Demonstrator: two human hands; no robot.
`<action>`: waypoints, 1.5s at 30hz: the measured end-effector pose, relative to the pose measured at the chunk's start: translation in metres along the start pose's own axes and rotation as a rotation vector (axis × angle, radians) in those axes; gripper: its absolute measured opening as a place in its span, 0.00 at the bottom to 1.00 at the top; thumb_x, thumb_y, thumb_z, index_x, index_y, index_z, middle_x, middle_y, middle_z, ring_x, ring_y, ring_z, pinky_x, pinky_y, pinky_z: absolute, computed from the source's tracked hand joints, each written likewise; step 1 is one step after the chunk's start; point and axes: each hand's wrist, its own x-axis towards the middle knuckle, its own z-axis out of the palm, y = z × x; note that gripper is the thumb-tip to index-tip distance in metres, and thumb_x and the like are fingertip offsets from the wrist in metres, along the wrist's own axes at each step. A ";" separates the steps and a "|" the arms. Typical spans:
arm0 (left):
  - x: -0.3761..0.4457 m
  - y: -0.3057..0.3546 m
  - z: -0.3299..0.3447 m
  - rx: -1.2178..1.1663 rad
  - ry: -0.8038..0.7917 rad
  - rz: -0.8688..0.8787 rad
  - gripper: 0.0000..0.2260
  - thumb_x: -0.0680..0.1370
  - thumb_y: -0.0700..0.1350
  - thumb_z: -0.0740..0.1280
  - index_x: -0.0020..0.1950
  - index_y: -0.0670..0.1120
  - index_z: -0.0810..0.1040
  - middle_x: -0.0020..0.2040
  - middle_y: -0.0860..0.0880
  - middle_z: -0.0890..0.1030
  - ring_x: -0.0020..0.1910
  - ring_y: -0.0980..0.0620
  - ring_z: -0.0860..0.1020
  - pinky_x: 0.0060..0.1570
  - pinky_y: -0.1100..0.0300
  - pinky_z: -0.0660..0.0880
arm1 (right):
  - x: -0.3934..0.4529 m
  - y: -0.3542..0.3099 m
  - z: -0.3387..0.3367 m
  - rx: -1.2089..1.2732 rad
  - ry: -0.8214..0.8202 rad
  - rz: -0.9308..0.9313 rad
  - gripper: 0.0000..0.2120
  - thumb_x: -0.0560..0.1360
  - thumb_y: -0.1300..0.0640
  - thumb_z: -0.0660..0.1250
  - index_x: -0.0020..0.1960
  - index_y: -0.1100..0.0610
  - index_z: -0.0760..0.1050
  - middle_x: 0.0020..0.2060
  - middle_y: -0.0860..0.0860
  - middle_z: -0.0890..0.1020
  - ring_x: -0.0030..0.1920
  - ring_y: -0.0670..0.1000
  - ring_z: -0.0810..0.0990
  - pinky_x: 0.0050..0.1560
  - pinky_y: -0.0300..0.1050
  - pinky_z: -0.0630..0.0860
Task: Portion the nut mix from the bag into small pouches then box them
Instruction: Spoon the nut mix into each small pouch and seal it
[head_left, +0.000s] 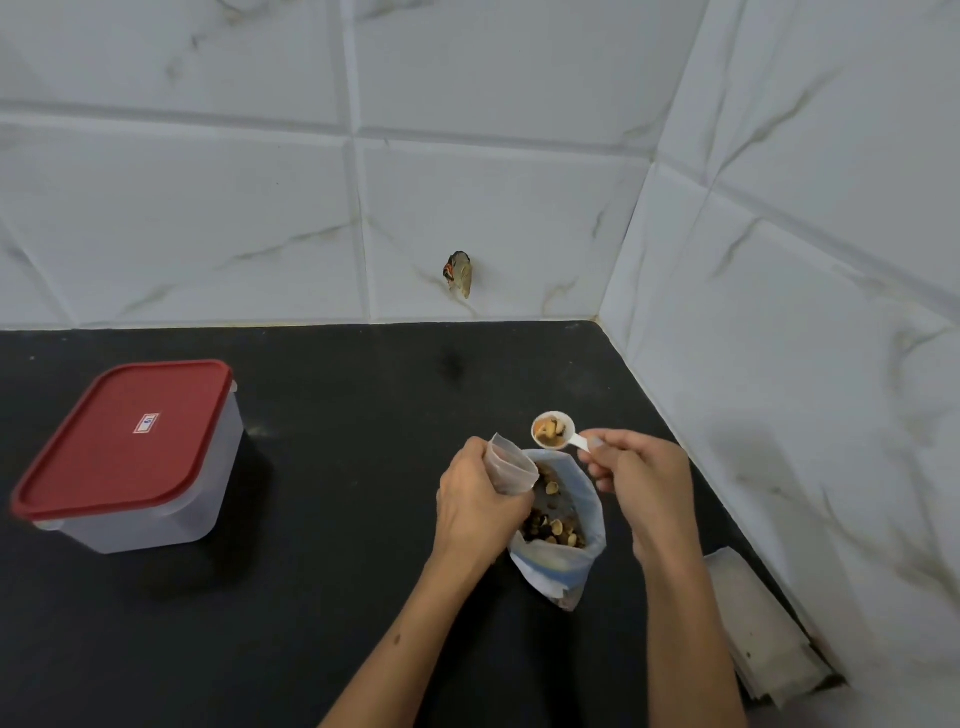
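Dark counter (332, 597) fills the lower view, tiled wall (467, 156) behind and to the right. At nine o'clock sits the clear box (156, 499) with its red lid (122, 439) on; whatever is inside is too cloudy to make out. At five o'clock, against the right wall, a stack of flat pouches (763, 629) lies partly cut off at its lower end. Near centre stands the open bag (569, 551), nut mix (553, 527) visible in its mouth. Left hand (475, 506) is clenched around a small clear pouch (511, 467), held at the bag's ten o'clock rim; the pouch's lower part is hidden in the fist. Right hand (639, 478) pinches the handle of a white scoop (555, 430), loaded with nuts, hovering at the bag's twelve o'clock. On the wall, a small dark object (458, 274), unclear what.
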 end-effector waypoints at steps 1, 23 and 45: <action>0.000 0.002 0.000 -0.011 -0.005 0.005 0.11 0.69 0.42 0.72 0.43 0.49 0.69 0.42 0.52 0.76 0.40 0.57 0.75 0.33 0.66 0.68 | -0.005 -0.004 0.000 -0.062 -0.029 -0.079 0.07 0.75 0.63 0.66 0.49 0.54 0.81 0.37 0.49 0.82 0.39 0.46 0.78 0.41 0.38 0.75; 0.000 0.005 -0.004 -0.216 -0.003 0.075 0.14 0.67 0.39 0.75 0.47 0.46 0.73 0.42 0.52 0.78 0.38 0.58 0.76 0.31 0.71 0.71 | -0.030 -0.022 0.005 -0.554 -0.111 -0.496 0.08 0.74 0.61 0.69 0.51 0.55 0.83 0.45 0.46 0.82 0.38 0.39 0.75 0.36 0.23 0.68; -0.004 -0.012 -0.015 -0.240 0.081 0.047 0.20 0.67 0.40 0.76 0.52 0.43 0.70 0.48 0.51 0.77 0.45 0.59 0.76 0.37 0.71 0.73 | 0.003 0.061 0.035 -0.715 0.090 -0.042 0.07 0.74 0.56 0.69 0.52 0.49 0.80 0.45 0.46 0.81 0.47 0.48 0.78 0.52 0.51 0.77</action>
